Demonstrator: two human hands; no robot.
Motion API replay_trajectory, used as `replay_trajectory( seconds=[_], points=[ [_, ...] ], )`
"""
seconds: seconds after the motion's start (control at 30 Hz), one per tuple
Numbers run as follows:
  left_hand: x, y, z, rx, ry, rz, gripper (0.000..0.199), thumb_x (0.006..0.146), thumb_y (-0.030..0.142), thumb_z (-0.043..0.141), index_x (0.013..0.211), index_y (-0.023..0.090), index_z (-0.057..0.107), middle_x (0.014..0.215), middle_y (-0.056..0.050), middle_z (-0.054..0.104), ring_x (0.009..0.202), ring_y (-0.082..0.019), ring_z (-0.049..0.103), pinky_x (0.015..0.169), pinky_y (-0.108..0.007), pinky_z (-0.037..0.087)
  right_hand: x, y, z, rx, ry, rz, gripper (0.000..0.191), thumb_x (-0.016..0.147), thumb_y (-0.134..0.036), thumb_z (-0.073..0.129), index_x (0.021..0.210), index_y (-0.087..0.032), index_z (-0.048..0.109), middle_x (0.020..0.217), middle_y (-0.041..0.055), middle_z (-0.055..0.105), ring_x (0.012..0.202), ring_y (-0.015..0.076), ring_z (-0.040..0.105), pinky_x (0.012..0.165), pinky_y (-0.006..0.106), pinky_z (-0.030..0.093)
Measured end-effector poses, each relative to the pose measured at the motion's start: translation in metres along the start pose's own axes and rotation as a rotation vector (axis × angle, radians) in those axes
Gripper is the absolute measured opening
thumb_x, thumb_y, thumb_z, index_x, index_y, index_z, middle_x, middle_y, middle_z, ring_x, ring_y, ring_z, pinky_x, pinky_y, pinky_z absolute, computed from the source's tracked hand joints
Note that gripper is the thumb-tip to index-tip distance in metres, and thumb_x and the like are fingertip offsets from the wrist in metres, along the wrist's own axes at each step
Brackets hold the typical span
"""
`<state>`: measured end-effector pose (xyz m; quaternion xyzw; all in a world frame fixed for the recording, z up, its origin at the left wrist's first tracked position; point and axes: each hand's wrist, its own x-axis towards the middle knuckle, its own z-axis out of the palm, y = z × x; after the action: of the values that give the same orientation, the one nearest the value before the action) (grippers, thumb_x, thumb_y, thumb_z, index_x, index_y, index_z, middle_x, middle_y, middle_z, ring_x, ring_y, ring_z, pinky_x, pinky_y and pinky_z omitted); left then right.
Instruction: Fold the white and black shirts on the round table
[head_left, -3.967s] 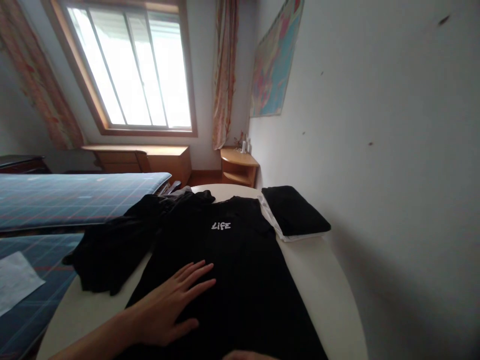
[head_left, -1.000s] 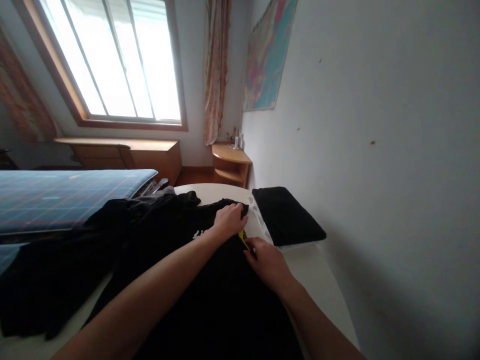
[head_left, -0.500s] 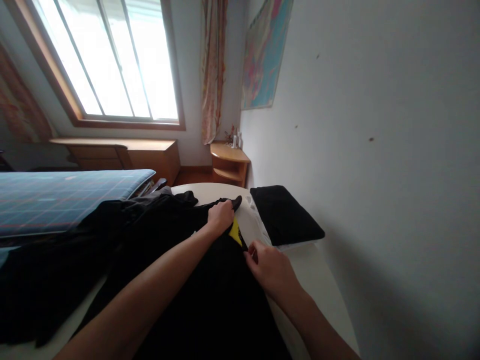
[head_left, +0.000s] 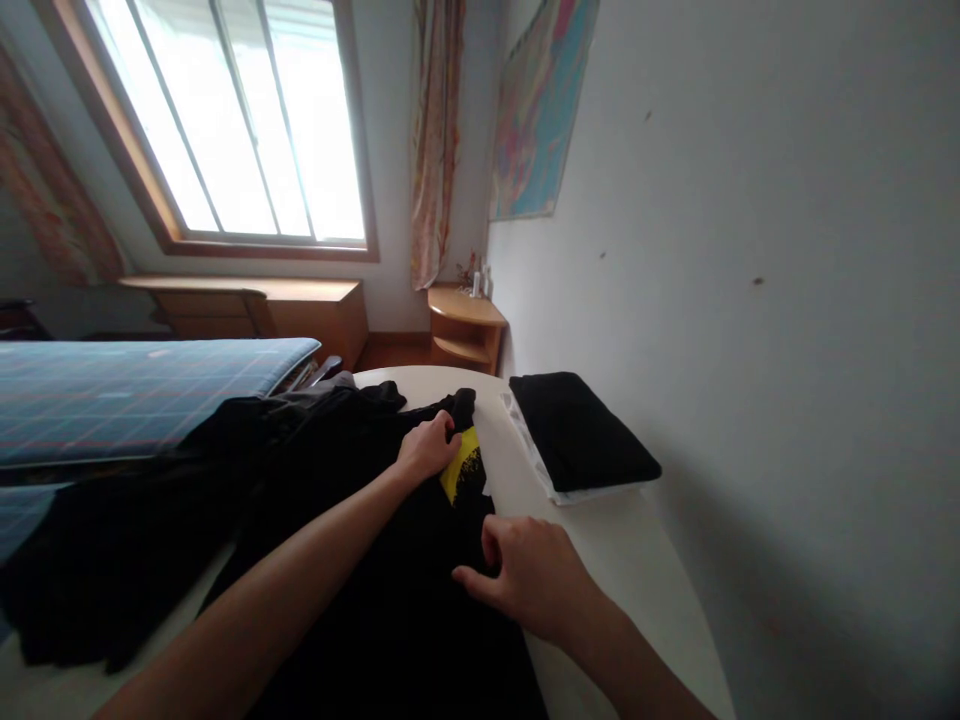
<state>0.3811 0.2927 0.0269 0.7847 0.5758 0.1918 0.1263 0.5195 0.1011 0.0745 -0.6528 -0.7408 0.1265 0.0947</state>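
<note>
A black garment (head_left: pixel 390 600) with a yellow speckled print (head_left: pixel 463 465) lies spread over the white table in front of me. My left hand (head_left: pixel 427 445) is closed on its cloth at the far right part, just beside the yellow print. Over the garment's right edge, nearer to me, hovers my right hand (head_left: pixel 536 575). Its thumb stands apart from the curled fingers, and I see no cloth between them. What lies beneath both palms is hidden.
A folded black cloth (head_left: pixel 589 430) rests on white material by the wall. More dark clothing (head_left: pixel 127 560) lies bunched at the left, beside a blue plaid mattress (head_left: pixel 172 390). The white table (head_left: pixel 630 560) has a curved right edge close to the wall (head_left: pixel 810 420).
My right hand has let go of the garment's edge and shifted toward me, its thumb opening. My left hand has moved slightly left and nearer; more of the yellow print shows.
</note>
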Motion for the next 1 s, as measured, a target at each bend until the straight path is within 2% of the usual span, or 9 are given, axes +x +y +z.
replay_trajectory(
  seconds=[0.17,0.33,0.53,0.63,0.8,0.87,1.0],
  points=[
    [-0.020,0.001,0.000,-0.036,-0.026,0.122,0.027,0.089,0.040,0.057,0.112,0.026,0.064,0.089,-0.005,0.073,0.083,-0.024,0.069,0.076,-0.032,0.049,-0.002,-0.008,0.006,-0.140,-0.048,0.001,0.030,0.079,-0.051,0.071,0.085,-0.022,0.067,0.080,0.0040,0.073,0.075,0.0233,0.070,0.061,0.028,0.036],
    [-0.034,-0.006,0.004,-0.142,-0.019,0.243,0.025,0.090,0.033,0.058,0.111,0.024,0.068,0.105,-0.004,0.073,0.091,-0.020,0.068,0.084,-0.029,0.051,0.000,-0.001,0.013,-0.240,-0.054,0.026,0.030,0.083,-0.048,0.065,0.089,-0.018,0.068,0.086,0.0100,0.075,0.080,0.0283,0.072,0.063,0.031,0.042],
    [-0.048,-0.017,0.008,-0.214,0.005,0.322,0.043,0.089,0.026,0.059,0.131,0.018,0.059,0.125,-0.008,0.067,0.112,-0.022,0.063,0.100,-0.033,0.048,0.000,0.004,0.010,-0.244,-0.016,-0.037,0.016,0.086,-0.030,0.058,0.081,-0.019,0.068,0.084,0.0078,0.075,0.078,0.0242,0.072,0.062,0.029,0.039],
    [-0.054,-0.021,0.006,-0.204,0.008,0.379,0.047,0.088,0.017,0.053,0.134,0.021,0.058,0.127,-0.007,0.066,0.115,-0.023,0.060,0.104,-0.039,0.044,-0.001,0.003,0.004,-0.233,-0.014,-0.055,0.016,0.086,-0.030,0.058,0.080,-0.019,0.067,0.082,0.0070,0.074,0.076,0.0237,0.071,0.060,0.029,0.037],
    [-0.058,-0.031,-0.003,-0.166,-0.004,0.539,0.061,0.073,0.002,0.051,0.128,0.027,0.063,0.125,-0.002,0.068,0.117,-0.023,0.058,0.105,-0.039,0.041,-0.003,0.002,-0.003,-0.175,-0.070,-0.124,0.017,0.084,-0.037,0.066,0.080,-0.021,0.066,0.079,0.0039,0.074,0.074,0.0211,0.070,0.059,0.027,0.033],
    [-0.059,-0.035,-0.006,-0.138,-0.003,0.572,0.055,0.073,0.005,0.054,0.122,0.026,0.066,0.122,-0.003,0.068,0.115,-0.023,0.058,0.105,-0.040,0.041,-0.004,0.001,-0.002,-0.161,-0.097,-0.145,0.017,0.083,-0.038,0.068,0.081,-0.021,0.066,0.081,0.0035,0.074,0.076,0.0209,0.070,0.060,0.027,0.034],
    [-0.063,-0.037,-0.008,-0.089,-0.014,0.622,0.033,0.082,0.017,0.060,0.113,0.026,0.070,0.113,-0.004,0.068,0.108,-0.023,0.059,0.102,-0.039,0.041,-0.005,-0.002,0.002,-0.227,-0.119,-0.061,0.019,0.088,-0.038,0.064,0.087,-0.019,0.066,0.085,0.0083,0.074,0.079,0.0253,0.071,0.062,0.029,0.038]
  ],
)
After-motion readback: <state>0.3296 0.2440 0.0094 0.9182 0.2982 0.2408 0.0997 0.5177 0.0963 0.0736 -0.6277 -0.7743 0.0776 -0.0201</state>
